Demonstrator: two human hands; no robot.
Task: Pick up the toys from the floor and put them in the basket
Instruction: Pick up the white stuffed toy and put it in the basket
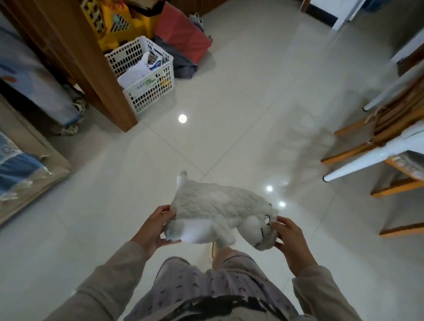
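A grey and white plush animal [219,211] is held in the air above the tiled floor, lying sideways with its head to the right. My left hand [153,226] grips its rear end. My right hand [291,237] grips its head. The white lattice basket [158,88] stands on the floor at the upper left, beside a wooden door frame, well ahead of the toy. It holds a white plastic bag and several small items.
A wooden door frame [89,67] stands left of the basket. A yellow ride-on toy [120,18] and a red bag [184,37] sit behind it. Chairs and white table legs [364,163] fill the right side. A sofa [16,158] lies at the left.
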